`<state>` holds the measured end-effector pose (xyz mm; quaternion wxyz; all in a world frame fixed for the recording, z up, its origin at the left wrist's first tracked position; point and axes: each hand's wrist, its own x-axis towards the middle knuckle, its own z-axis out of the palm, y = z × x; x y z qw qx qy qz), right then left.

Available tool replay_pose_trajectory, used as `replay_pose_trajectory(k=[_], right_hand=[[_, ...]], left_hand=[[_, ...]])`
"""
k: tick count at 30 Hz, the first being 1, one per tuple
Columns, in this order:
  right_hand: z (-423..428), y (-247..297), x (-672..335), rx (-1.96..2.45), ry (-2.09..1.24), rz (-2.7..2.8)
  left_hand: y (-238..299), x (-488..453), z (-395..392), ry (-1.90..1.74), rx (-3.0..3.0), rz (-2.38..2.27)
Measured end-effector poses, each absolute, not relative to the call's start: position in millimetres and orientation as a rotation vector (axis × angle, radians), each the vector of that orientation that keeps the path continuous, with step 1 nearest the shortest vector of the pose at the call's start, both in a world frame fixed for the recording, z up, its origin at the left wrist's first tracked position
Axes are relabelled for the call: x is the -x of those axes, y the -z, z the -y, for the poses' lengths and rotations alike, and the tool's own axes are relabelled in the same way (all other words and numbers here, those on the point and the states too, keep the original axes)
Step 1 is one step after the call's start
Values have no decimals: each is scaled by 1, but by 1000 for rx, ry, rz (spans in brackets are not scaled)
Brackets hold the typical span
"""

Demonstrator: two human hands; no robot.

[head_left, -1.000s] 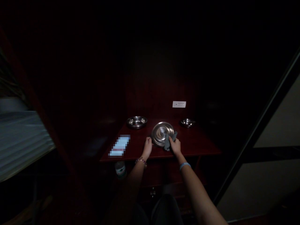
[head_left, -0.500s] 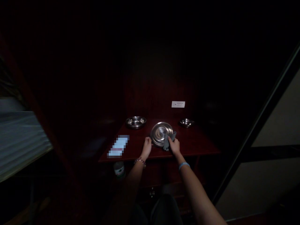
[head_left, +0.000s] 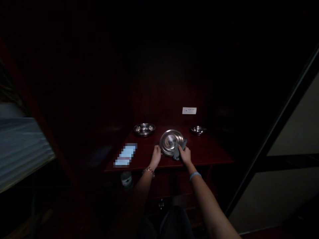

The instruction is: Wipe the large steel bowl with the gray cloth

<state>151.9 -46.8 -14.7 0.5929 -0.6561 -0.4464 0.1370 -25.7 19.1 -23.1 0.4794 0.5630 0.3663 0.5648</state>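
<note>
A shiny steel plate [head_left: 168,142] is tilted up toward me over the front part of the dark red desk [head_left: 199,154]. My left hand [head_left: 156,156] is closed on the plate's left rim. In my right hand [head_left: 185,155] a grey cloth [head_left: 177,153] is pinched, pressed against the plate's lower right side. The cloth covers that part of the rim. Behind the plate, to the left, stands a wide steel bowl [head_left: 144,133], and to the right a smaller steel bowl [head_left: 198,132].
A blurred-out bright phone-like rectangle [head_left: 126,154] lies at the desk's left front. Below the desk edge there is a labelled bottle [head_left: 127,181]. A white wall socket [head_left: 189,111] is on the back panel. Dark side panels flank the desk.
Both hands keep their hold on the plate and cloth, nearly in place. The view has shifted very slightly; the bowls stay where they were.
</note>
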Motion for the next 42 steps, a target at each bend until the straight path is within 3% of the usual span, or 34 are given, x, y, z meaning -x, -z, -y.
replay_pose_trajectory(k=[42], right_hand=[[50, 11, -150, 1525, -303, 1038]], left_hand=[[21, 27, -17, -1357, -1355, -906]])
